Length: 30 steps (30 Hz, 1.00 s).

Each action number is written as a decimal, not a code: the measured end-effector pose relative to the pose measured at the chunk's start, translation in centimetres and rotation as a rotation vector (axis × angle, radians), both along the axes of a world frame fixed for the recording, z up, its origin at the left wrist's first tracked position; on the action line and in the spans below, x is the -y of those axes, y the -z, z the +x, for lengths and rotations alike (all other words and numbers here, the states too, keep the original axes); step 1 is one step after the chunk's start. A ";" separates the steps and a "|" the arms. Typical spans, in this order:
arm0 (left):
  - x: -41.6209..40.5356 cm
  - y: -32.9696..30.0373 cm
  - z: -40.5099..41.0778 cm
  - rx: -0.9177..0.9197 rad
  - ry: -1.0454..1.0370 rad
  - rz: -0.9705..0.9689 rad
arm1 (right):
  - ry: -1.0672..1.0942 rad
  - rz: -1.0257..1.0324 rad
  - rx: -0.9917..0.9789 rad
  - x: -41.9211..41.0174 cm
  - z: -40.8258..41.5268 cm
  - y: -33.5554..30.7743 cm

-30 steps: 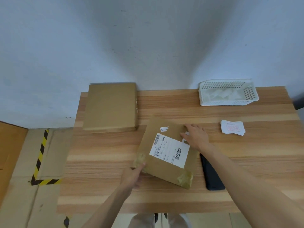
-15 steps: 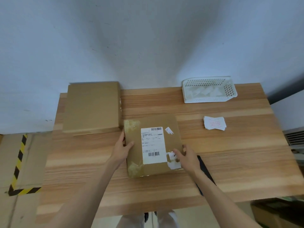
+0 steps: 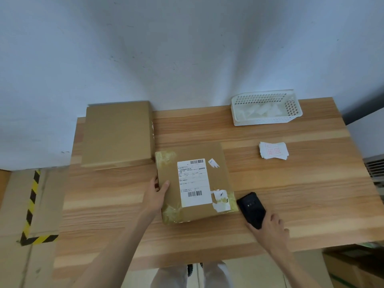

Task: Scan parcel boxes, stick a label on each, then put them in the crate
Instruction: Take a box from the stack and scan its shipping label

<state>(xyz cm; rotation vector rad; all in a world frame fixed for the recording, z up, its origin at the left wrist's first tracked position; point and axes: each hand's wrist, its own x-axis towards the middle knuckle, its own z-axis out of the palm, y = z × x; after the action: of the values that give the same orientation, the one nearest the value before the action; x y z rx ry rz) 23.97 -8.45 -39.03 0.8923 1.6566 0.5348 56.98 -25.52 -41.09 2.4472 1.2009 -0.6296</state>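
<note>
I see the parcel box [image 3: 195,183] lying flat on the wooden table [image 3: 291,183], roughly in the middle, its white shipping label [image 3: 194,182] facing up with a barcode near the top and another near the bottom; yellowed tape shows at its left corners and small white paper scraps sit on its right side. My left hand [image 3: 156,195] rests against the box's left edge, thumb lying on the top face and the other fingers down along the side, so it holds that edge loosely rather than pinching it. My right hand [image 3: 270,227] is at the near right, its fingers laid over the near end of a black handheld scanner [image 3: 251,208] that lies on the table just beside the box's near right corner; I cannot tell whether the fingers actually wrap under the device or merely rest on it. A second, plain cardboard box [image 3: 117,134] sits at the far left of the table, near the first box's far left corner. At the far right stands a white perforated basket [image 3: 264,121] with pale scraps inside, and nearer to me a small stack of white labels [image 3: 273,151] printed in red lies on the bare wood, well apart from both hands
</note>
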 end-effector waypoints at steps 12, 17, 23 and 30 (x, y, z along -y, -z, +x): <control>1.3 0.5 -0.1 0.075 -0.055 -0.062 | -0.059 -0.030 0.053 -1.9 -1.2 0.4; 1.3 0.9 -0.3 0.060 -0.043 -0.053 | 0.067 -0.073 -0.148 -1.4 0.2 0.7; 1.4 0.9 -0.5 0.050 -0.031 -0.046 | 0.195 0.252 -0.216 -3.6 0.1 -1.9; 1.2 0.5 -0.3 0.061 -0.019 -0.051 | 0.421 0.359 -0.456 -6.1 0.8 -7.6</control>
<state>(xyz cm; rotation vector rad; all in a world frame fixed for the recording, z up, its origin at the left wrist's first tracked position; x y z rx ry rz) 23.65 -9.66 -39.52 0.8162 1.6178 0.5250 57.78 -19.44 -33.53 3.0044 1.0153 -1.2399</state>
